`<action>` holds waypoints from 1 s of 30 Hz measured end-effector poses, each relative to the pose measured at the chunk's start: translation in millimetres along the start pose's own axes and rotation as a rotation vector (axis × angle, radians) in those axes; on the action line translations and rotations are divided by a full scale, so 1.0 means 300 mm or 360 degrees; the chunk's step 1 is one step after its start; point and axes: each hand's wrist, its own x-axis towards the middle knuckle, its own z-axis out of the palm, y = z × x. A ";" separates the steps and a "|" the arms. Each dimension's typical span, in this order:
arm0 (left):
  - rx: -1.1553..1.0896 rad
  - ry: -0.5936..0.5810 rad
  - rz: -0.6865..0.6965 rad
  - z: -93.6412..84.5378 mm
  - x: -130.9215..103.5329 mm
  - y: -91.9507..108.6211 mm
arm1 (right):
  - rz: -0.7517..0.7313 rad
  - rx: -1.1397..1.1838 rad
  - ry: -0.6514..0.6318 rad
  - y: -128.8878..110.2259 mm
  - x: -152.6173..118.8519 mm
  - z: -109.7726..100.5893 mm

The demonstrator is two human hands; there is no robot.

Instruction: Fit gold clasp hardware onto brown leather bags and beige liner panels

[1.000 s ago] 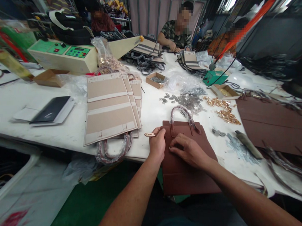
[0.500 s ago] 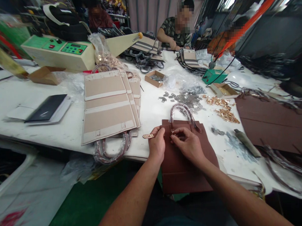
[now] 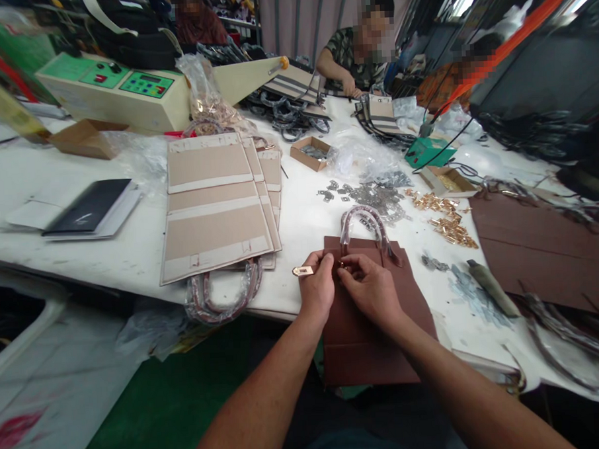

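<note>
Brown panel (image 3: 372, 357): in front of the person, upper part on the white table (image 3: 107, 269), lower part past the near edge, above the lap.
Handle (image 3: 367, 213): film-wrapped loop at the panel's top, pointing away from the person.
Left hand (image 3: 317, 286): closed on the panel's upper left edge, thumb on top; fingertips underneath hidden.
Strap tip (image 3: 303, 271): gold-coloured, sticks out left of the left hand, over the table; rest of the strap hidden.
Right hand (image 3: 374, 287): over the panel, just below the handle; thumb and index pinching a gold bit (image 3: 341, 265), too small to make out its shape. Other fingers curled.
Hand gap: fingertips near each other, right thumb beside left thumb.
Grey plates (image 3: 378, 201): loose spread beyond the handle.
Gold parts (image 3: 453, 231): two loose heaps, right of the grey plates.
Tan panels (image 3: 210, 218): overlapping stack left of the hands, wrapped handles hanging at the near edge.
Notebook (image 3: 87, 207): dark cover, on papers, far left.
Brown stack (image 3: 543, 247): right side of table, more wrapped handles next to it.
Machine (image 3: 120, 103): cream body, green control faces, back left.
Co-worker (image 3: 345, 63): camouflage top, seated across the table, hands near striped pieces.
</note>
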 end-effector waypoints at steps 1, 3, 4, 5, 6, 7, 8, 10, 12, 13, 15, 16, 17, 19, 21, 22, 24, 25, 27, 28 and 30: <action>0.0005 -0.0013 0.0011 -0.001 0.001 -0.003 | -0.0011 -0.0015 -0.0015 -0.004 0.004 0.000; 0.0001 -0.0034 0.0015 -0.002 0.003 -0.007 | -0.0033 -0.0024 -0.0067 -0.008 0.016 -0.004; 0.0001 -0.0041 0.0010 -0.003 0.003 -0.008 | -0.0041 -0.0026 -0.0105 -0.008 0.024 -0.006; 0.0007 -0.0039 0.0002 -0.003 0.003 -0.008 | -0.0047 -0.0025 -0.0147 -0.007 0.032 -0.009; 0.0019 -0.0031 -0.0004 -0.003 0.003 -0.007 | -0.0053 -0.0025 -0.0188 -0.006 0.040 -0.012; 0.0038 -0.0021 -0.0008 -0.003 0.002 -0.004 | -0.0064 -0.0028 -0.0229 -0.004 0.048 -0.015; 0.0059 -0.0013 -0.0010 -0.003 0.001 -0.002 | -0.0082 -0.0039 -0.0265 -0.002 0.054 -0.018; 0.0087 0.0002 -0.0006 -0.003 -0.001 0.004 | -0.0134 -0.0081 -0.0319 -0.001 0.062 -0.023; 0.0086 0.0006 0.0009 -0.003 -0.004 0.008 | -0.0174 -0.0108 -0.0347 -0.001 0.062 -0.028; 0.0080 0.0008 0.0020 -0.002 -0.005 0.008 | -0.0180 -0.0107 -0.0357 -0.002 0.060 -0.030; 0.0078 0.0015 0.0052 -0.001 -0.009 0.007 | -0.0176 -0.0086 -0.0362 -0.003 0.055 -0.034; 0.0084 0.0015 0.0073 0.000 -0.011 0.006 | -0.0178 -0.0078 -0.0358 -0.002 0.053 -0.036; 0.0097 0.0011 0.0097 0.001 -0.013 0.005 | -0.0185 -0.0078 -0.0355 -0.001 0.053 -0.038; 0.0145 -0.0001 0.0154 0.001 -0.016 0.004 | -0.0201 -0.0092 -0.0360 0.003 0.057 -0.039; 0.0201 -0.0025 0.0216 0.001 -0.018 0.006 | -0.0212 -0.0093 -0.0374 0.008 0.064 -0.039; 0.0230 -0.0034 0.0246 0.000 -0.019 0.008 | -0.0214 -0.0087 -0.0379 0.010 0.069 -0.037; 0.0275 -0.0051 0.0288 -0.002 -0.020 0.015 | -0.0190 -0.0053 -0.0359 0.015 0.075 -0.029; 0.0289 -0.0065 0.0296 -0.003 -0.021 0.020 | -0.0148 -0.0025 -0.0330 0.017 0.077 -0.024; 0.0312 -0.0096 0.0296 -0.003 -0.023 0.032 | -0.0026 0.0037 -0.0239 0.020 0.078 -0.011; 0.0323 -0.0112 0.0294 -0.003 -0.024 0.038 | 0.0025 0.0060 -0.0188 0.020 0.077 -0.005; 0.0346 -0.0136 0.0291 -0.001 -0.026 0.051 | 0.0050 0.0087 -0.0125 0.018 0.077 0.000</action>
